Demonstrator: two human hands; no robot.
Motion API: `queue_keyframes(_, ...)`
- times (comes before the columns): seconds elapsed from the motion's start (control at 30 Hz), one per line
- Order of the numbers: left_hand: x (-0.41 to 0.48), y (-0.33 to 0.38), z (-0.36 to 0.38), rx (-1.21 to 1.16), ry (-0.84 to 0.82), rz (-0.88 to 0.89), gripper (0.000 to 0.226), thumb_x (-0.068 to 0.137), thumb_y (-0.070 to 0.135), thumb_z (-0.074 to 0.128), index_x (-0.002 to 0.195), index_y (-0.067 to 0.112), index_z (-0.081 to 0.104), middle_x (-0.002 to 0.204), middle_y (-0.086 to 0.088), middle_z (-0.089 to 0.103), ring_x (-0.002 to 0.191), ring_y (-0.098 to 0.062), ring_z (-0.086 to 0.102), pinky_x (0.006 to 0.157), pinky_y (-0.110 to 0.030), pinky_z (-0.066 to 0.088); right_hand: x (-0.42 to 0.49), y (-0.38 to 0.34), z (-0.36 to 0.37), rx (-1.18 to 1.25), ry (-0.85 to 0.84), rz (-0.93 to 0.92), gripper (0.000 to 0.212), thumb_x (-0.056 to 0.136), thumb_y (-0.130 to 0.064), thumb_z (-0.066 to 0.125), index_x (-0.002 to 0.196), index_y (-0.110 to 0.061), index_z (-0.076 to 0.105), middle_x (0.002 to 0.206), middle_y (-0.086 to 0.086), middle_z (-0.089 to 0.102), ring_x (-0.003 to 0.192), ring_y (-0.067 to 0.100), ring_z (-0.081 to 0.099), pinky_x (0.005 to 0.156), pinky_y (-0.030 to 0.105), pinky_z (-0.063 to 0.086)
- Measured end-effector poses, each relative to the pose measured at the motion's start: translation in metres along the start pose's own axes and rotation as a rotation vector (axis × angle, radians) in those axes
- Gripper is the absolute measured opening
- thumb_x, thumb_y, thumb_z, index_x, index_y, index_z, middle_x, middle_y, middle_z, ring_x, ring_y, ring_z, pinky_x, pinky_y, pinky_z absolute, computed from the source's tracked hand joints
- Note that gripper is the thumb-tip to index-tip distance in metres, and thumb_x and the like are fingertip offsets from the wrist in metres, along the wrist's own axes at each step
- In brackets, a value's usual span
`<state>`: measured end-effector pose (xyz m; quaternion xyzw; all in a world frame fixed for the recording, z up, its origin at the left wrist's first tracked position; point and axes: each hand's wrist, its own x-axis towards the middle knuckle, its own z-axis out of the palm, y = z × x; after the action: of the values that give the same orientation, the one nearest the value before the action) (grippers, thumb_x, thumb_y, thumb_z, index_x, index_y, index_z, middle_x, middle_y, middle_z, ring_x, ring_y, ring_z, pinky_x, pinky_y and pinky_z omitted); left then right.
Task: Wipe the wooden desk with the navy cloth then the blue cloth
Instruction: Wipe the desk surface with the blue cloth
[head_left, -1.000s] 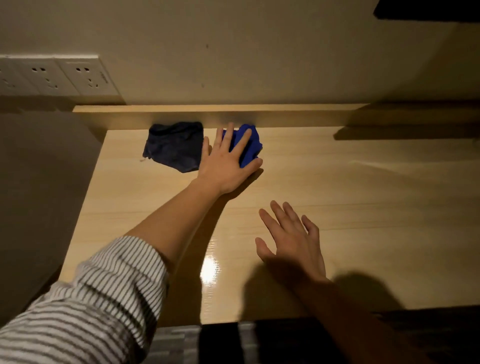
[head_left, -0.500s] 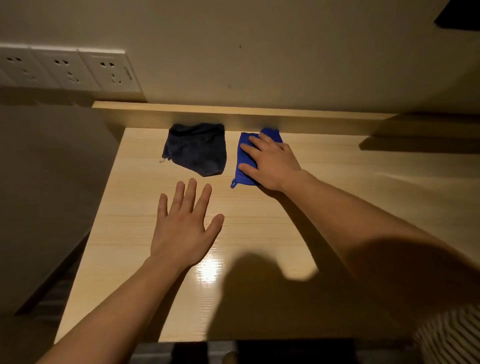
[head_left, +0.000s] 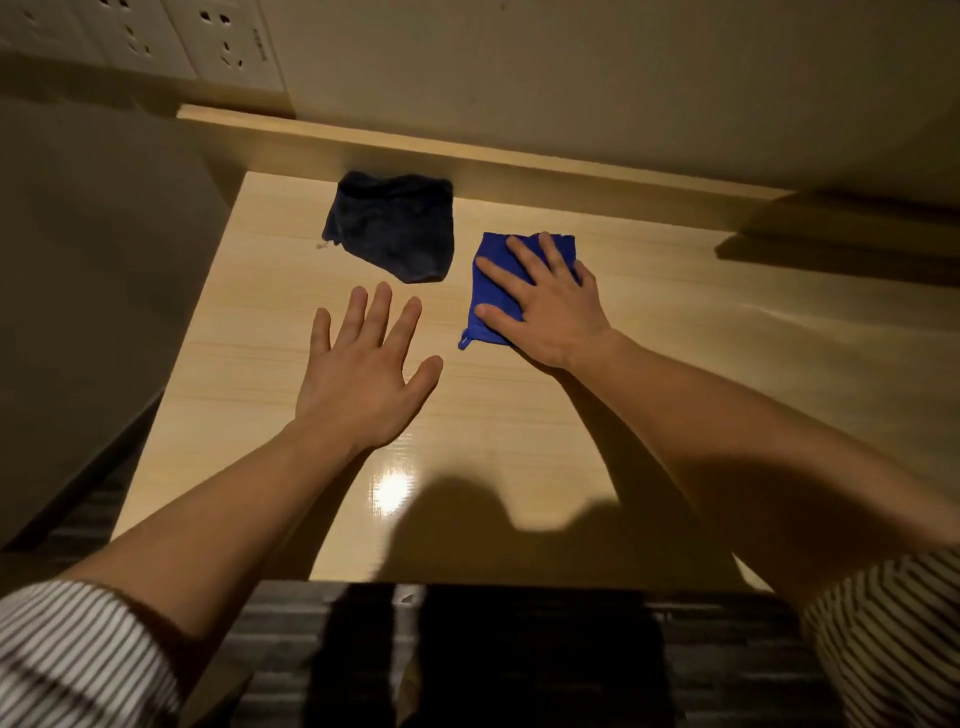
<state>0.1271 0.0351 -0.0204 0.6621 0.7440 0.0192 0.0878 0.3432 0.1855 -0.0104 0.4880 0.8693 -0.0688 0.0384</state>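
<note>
The navy cloth (head_left: 395, 228) lies crumpled at the back left of the wooden desk (head_left: 519, 415), with no hand on it. Just to its right lies the blue cloth (head_left: 491, 291), flattened, with a small loop at its near corner. My right hand (head_left: 545, 306) presses flat on the blue cloth, fingers spread, and covers most of it. My left hand (head_left: 363, 374) rests open on the bare wood in front of the navy cloth, a short gap from it, fingers apart.
A raised wooden ledge (head_left: 467, 156) runs along the back of the desk under the wall. Wall sockets (head_left: 223, 41) sit at the upper left. A dark side panel (head_left: 93, 286) borders the desk's left edge. The desk's front edge is near my body.
My left hand left the blue cloth and drew back onto bare wood. My right hand took over the blue cloth and has slid it slightly toward me.
</note>
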Motion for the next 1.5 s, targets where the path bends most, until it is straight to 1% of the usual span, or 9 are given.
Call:
queue_keyframes(0.53, -0.004, -0.002, -0.004, 0.008, -0.013, 0.014, 0.085, 0.098, 0.079, 0.001, 0.17, 0.033, 0.004, 0.179, -0.007, -0.003, 0.164, -0.031, -0.006, 0.128, -0.063, 0.0, -0.195, -0.048, 0.024, 0.07, -0.025, -0.061, 0.07, 0.094, -0.082, 0.011, 0.159, -0.054, 0.01, 0.173, -0.006, 0.008, 0.158, 0.021, -0.009, 0.123, 0.051, 0.007)
queue_keyframes(0.73, -0.007, 0.001, -0.013, -0.025, -0.053, 0.015, 0.081, 0.102, 0.073, 0.009, 0.171, 0.031, 0.005, 0.179, -0.009, -0.004, 0.164, -0.032, -0.008, 0.129, -0.063, -0.002, -0.241, -0.058, 0.027, 0.094, -0.077, -0.081, 0.064, 0.099, -0.076, 0.015, 0.159, -0.054, 0.008, 0.173, -0.005, 0.011, 0.158, 0.022, -0.006, 0.119, 0.047, 0.013)
queue_keyframes(0.9, -0.021, 0.046, -0.018, -0.13, 0.09, 0.151, 0.072, 0.106, 0.06, 0.021, 0.169, 0.026, 0.019, 0.179, -0.01, 0.01, 0.164, -0.032, 0.003, 0.129, -0.059, 0.004, -0.27, -0.068, 0.026, 0.09, -0.165, -0.084, 0.061, 0.104, -0.065, 0.019, 0.161, -0.045, 0.016, 0.169, -0.001, 0.027, 0.155, 0.027, 0.01, 0.113, 0.048, 0.024)
queue_keyframes(1.0, -0.022, 0.082, -0.014, -0.219, 0.072, 0.152, 0.067, 0.109, 0.055, 0.023, 0.17, 0.028, 0.015, 0.179, -0.007, 0.006, 0.164, -0.029, -0.001, 0.13, -0.057, 0.002, -0.28, -0.067, 0.013, 0.041, -0.123, -0.168, 0.058, 0.103, -0.052, 0.033, 0.154, -0.028, 0.045, 0.152, 0.007, 0.054, 0.142, 0.036, 0.044, 0.096, 0.052, 0.047)
queue_keyframes(1.1, -0.021, 0.099, 0.001, -0.198, 0.012, 0.069, 0.068, 0.11, 0.055, 0.016, 0.171, 0.028, 0.007, 0.179, -0.006, 0.001, 0.165, -0.028, -0.006, 0.13, -0.056, -0.002, -0.279, -0.054, 0.002, 0.098, -0.033, -0.289, 0.051, 0.098, -0.046, 0.045, 0.134, -0.018, 0.067, 0.127, 0.011, 0.069, 0.115, 0.038, 0.064, 0.076, 0.047, 0.052)
queue_keyframes(1.2, -0.017, 0.102, 0.014, -0.122, 0.012, 0.037, 0.072, 0.107, 0.061, 0.009, 0.171, 0.028, 0.003, 0.179, -0.005, -0.002, 0.164, -0.028, -0.008, 0.13, -0.058, -0.004, -0.257, -0.028, -0.014, 0.169, 0.101, -0.29, 0.046, 0.096, -0.043, 0.05, 0.123, -0.013, 0.073, 0.115, 0.012, 0.071, 0.099, 0.039, 0.067, 0.077, 0.044, 0.05)
queue_keyframes(1.27, -0.014, 0.101, 0.018, -0.117, 0.029, 0.039, 0.074, 0.105, 0.063, 0.008, 0.17, 0.029, 0.004, 0.179, -0.005, -0.001, 0.164, -0.028, -0.008, 0.13, -0.058, -0.004, -0.227, -0.001, -0.029, 0.206, 0.181, -0.223, 0.048, 0.098, -0.041, 0.049, 0.126, -0.01, 0.072, 0.117, 0.014, 0.07, 0.102, 0.041, 0.064, 0.085, 0.049, 0.049)
queue_keyframes(1.33, -0.011, 0.101, 0.02, -0.103, 0.04, 0.042, 0.074, 0.105, 0.064, 0.006, 0.17, 0.03, 0.003, 0.179, -0.005, -0.002, 0.164, -0.028, -0.009, 0.13, -0.058, -0.004, -0.185, 0.03, -0.046, 0.228, 0.194, -0.123, 0.05, 0.102, -0.043, 0.045, 0.134, -0.011, 0.066, 0.125, 0.013, 0.065, 0.113, 0.035, 0.055, 0.093, 0.047, 0.042)
queue_keyframes(1.5, -0.012, 0.102, 0.022, -0.073, 0.052, 0.026, 0.073, 0.105, 0.066, 0.004, 0.17, 0.033, 0.001, 0.178, -0.001, -0.006, 0.164, -0.025, -0.011, 0.13, -0.054, -0.007, -0.066, 0.094, -0.06, 0.117, 0.243, -0.074, 0.042, 0.109, -0.041, 0.045, 0.141, -0.017, 0.059, 0.133, 0.007, 0.059, 0.121, 0.028, 0.045, 0.097, 0.039, 0.031)
